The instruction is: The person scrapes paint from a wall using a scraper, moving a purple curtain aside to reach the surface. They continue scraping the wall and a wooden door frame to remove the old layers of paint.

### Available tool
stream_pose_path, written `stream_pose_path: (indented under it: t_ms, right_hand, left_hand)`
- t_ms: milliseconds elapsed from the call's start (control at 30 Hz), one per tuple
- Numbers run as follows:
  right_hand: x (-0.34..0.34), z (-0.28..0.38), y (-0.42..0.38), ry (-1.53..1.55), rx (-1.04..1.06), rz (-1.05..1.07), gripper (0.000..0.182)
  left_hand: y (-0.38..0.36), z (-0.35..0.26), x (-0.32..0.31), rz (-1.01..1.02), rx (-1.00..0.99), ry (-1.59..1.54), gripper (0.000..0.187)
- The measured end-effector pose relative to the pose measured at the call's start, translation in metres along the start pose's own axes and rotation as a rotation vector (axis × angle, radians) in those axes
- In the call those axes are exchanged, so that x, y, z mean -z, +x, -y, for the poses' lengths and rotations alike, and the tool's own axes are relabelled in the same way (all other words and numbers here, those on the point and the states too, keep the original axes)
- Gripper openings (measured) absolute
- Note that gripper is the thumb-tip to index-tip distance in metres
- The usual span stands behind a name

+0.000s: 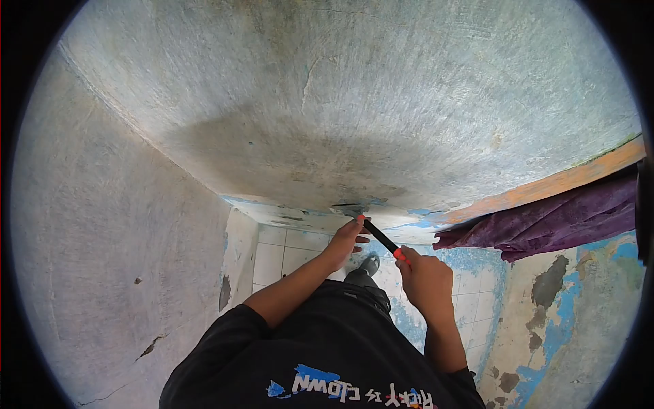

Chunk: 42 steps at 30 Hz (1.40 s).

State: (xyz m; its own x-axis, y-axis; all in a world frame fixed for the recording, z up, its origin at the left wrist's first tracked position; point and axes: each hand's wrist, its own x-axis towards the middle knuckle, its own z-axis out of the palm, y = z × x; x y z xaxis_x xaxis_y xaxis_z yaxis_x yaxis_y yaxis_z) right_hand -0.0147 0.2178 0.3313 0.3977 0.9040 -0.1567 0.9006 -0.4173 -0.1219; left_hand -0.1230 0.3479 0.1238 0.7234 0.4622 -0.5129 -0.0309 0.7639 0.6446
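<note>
A long-handled scraper [381, 236], black with red ends, slants across the middle of the head view. Its flat blade [349, 207] meets the lower part of the wall in front of me, where blue paint shows. My right hand [429, 281] is wrapped round the red butt of the handle. Close behind the blade, my left hand [346, 243] pinches the red collar, its other fingers loosely apart below. The wall [327, 129] is grey and rough, with shadow falling over it.
To the right, a purple cloth [545, 221] hangs below an orange-brown wooden edge [552, 180]. A second wall [116, 225] meets the front wall at the left. White floor tiles [272, 255] lie below, some with blue flakes. Peeling wall [548, 286] stands at lower right.
</note>
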Motion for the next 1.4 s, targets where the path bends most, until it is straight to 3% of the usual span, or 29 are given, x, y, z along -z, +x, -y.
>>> stream_pose_path:
  t_ms: [167,467,667,767,1067,1400]
  right_hand:
    - [-0.007,0.001,0.008,-0.013,-0.010,0.018,0.024]
    - [-0.019,0.005,0.010,-0.027,0.005,0.076,0.024]
    - [-0.007,0.010,0.001,-0.018,0.024,-0.026,0.026]
    - [-0.015,0.005,0.006,-0.033,0.023,-0.006,0.026]
    - [-0.018,0.012,0.001,-0.026,-0.030,0.014,0.023]
    - [-0.002,0.020,-0.018,0.109,-0.059,-0.056,0.022]
  left_hand:
    - [0.010,0.013,0.013,-0.059,-0.059,0.149,0.056]
    - [0.017,0.033,0.022,-0.089,0.045,0.206,0.054]
    - [0.004,0.011,0.010,-0.059,-0.107,0.158,0.055]
    - [0.011,0.014,0.013,-0.059,-0.010,0.087,0.052]
    - [0.011,0.023,0.017,-0.072,0.036,0.118,0.052]
    - [0.006,0.012,0.009,0.047,0.042,0.088,0.047]
